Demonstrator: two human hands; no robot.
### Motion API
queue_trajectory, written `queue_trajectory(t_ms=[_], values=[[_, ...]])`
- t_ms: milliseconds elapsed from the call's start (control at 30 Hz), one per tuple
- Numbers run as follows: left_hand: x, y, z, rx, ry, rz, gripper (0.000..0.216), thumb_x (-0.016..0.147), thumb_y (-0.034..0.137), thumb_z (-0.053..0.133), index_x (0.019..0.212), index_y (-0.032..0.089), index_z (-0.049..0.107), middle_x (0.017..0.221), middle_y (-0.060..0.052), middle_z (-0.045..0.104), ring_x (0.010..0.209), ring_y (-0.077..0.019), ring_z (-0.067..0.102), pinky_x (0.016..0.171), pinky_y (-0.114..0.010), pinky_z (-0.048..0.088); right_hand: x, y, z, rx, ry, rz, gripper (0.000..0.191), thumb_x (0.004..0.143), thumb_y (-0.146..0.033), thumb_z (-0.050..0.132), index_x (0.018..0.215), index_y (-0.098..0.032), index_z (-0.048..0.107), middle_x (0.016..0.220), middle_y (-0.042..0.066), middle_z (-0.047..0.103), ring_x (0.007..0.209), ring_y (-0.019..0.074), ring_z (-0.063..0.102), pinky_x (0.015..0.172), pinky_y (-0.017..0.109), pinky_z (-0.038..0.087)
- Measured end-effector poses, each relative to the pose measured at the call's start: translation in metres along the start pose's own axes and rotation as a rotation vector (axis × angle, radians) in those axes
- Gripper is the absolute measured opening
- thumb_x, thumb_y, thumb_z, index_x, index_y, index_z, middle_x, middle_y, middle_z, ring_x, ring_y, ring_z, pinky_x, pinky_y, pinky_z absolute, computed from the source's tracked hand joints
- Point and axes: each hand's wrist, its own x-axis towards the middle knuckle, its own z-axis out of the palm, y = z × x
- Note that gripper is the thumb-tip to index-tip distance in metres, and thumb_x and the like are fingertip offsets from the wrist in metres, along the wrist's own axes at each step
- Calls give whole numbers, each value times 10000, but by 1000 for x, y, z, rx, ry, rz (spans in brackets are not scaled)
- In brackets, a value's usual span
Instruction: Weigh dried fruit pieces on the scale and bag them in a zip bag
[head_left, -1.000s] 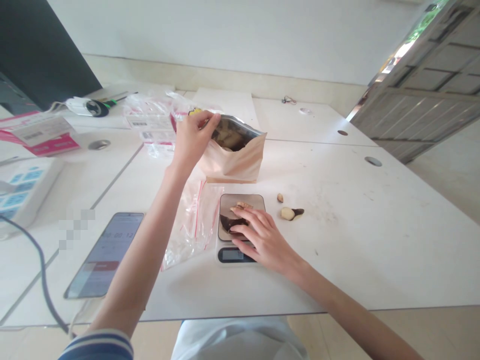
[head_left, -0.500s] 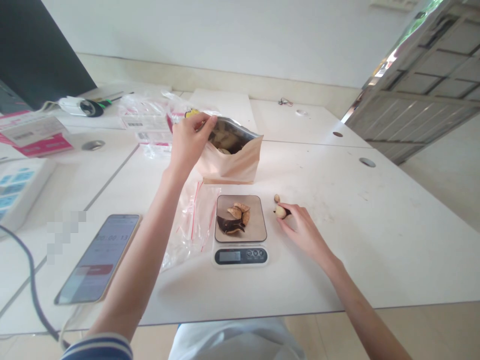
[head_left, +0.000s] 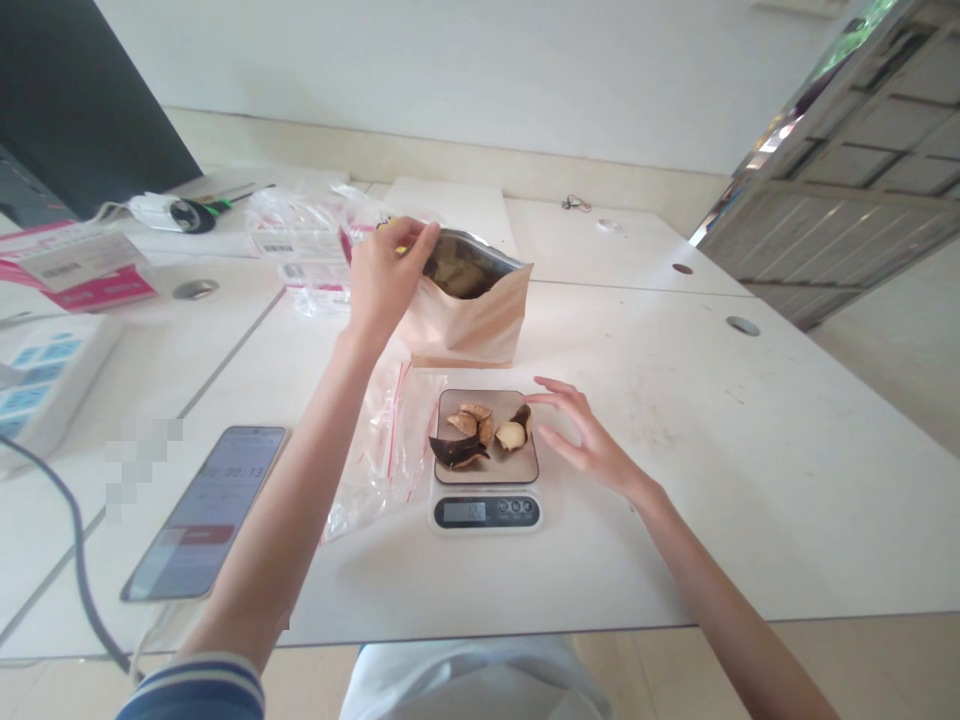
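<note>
My left hand point(head_left: 386, 275) pinches the top left edge of a kraft paper pouch point(head_left: 469, 335), which stands with its silvery mouth open. Pale brown contents show dimly inside. In front of the pouch sits a small digital kitchen scale point(head_left: 487, 470). On its plate lie a few tan dried pieces point(head_left: 471, 420), a curved dark brown piece point(head_left: 457, 452) and, at the right, a pale rounded piece point(head_left: 511, 435) with a dark brown part. Beside the plate's right edge is my right hand point(head_left: 585, 430), fingers apart, holding nothing. The scale's display is lit, its digits blurred.
Clear zip bags point(head_left: 382, 450) lie left of the scale. A phone point(head_left: 206, 515) showing a timer is by my left forearm. Pink-and-white boxes point(head_left: 97, 270), a plastic-wrapped pack point(head_left: 300, 240) and a cable point(head_left: 75, 560) are further left.
My right hand has moved left and let go of the pale rounded piece, which now rests on the scale plate. The display's reading has changed. My left hand still holds the pouch.
</note>
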Motion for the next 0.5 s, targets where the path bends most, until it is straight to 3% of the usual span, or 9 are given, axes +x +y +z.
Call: queue_trajectory(t_ms=[100,200,333,500], values=[[5,-1,3,-40,88,15,206,877,433,499,809,262,590,899,-18,671,897,-177,624,848,-333,476,1,30,3,-79,158,61,299,921,-294,420,1192,-261,542,1291,124,495,1275,249,430,1071,494,335],[4,-2,1,-10,171,48,200,939,390,415,858,258,543,970,-24,623,973,-146,584,930,-340,447,2,54,9,-169,139,92,279,897,-269,435,1123,-228,593,1249,133,529,1225,275,470,1030,519,370],[-15,3,-14,63,249,82,118,949,296,414,969,230,510,1067,-42,551,1058,-142,531,957,-344,427,0,59,12,-161,105,71,250,902,-271,418,1028,-231,630,1098,99,617,1075,253,566,960,479,434],[-50,16,-31,82,144,-23,92,857,175,476,911,229,528,1077,-66,578,981,-195,587,839,-345,484,-2,55,9,-158,87,74,238,896,-276,422,1042,-225,603,1040,89,645,995,253,587,912,464,457]])
